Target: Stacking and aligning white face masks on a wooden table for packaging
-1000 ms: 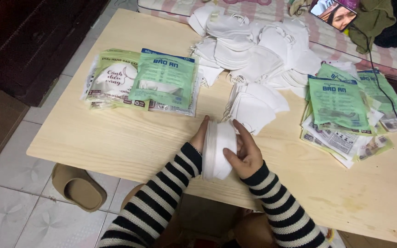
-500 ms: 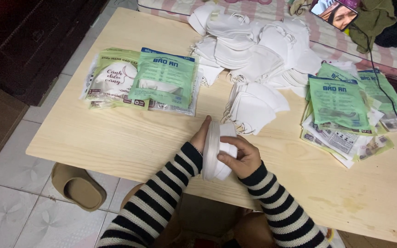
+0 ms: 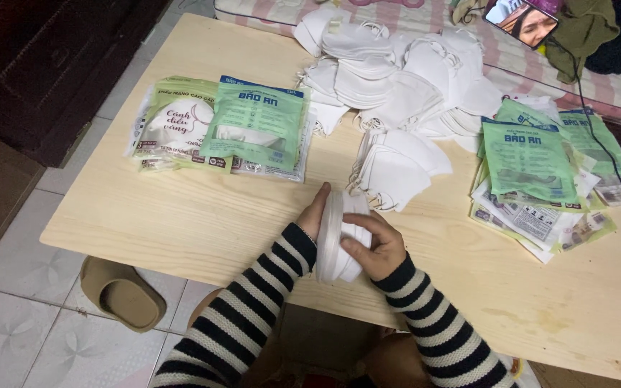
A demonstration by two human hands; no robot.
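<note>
While curling around a white mask stack (image 3: 339, 237) at lower centre, pressing it edge-up between left hand (image 3: 315, 213) and right hand (image 3: 373, 248), probably squaring it; likely needing a green pouch (image 3: 259, 129), upper left, beside table (image 3: 181, 223).

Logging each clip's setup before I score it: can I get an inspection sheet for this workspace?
Surface: pale wooden table, a faint stain near its right edge.
Job's things: stack of white face masks held on edge between both hands.
Clutter: loose mask pile; small fanned mask stack; green mask packets left and right.
Grippers: left hand behind the stack, right hand in front.
Cables: black cable over the right packets.
Surroundings: tiled floor, tan slipper, dark cabinet, striped bedding.
</note>
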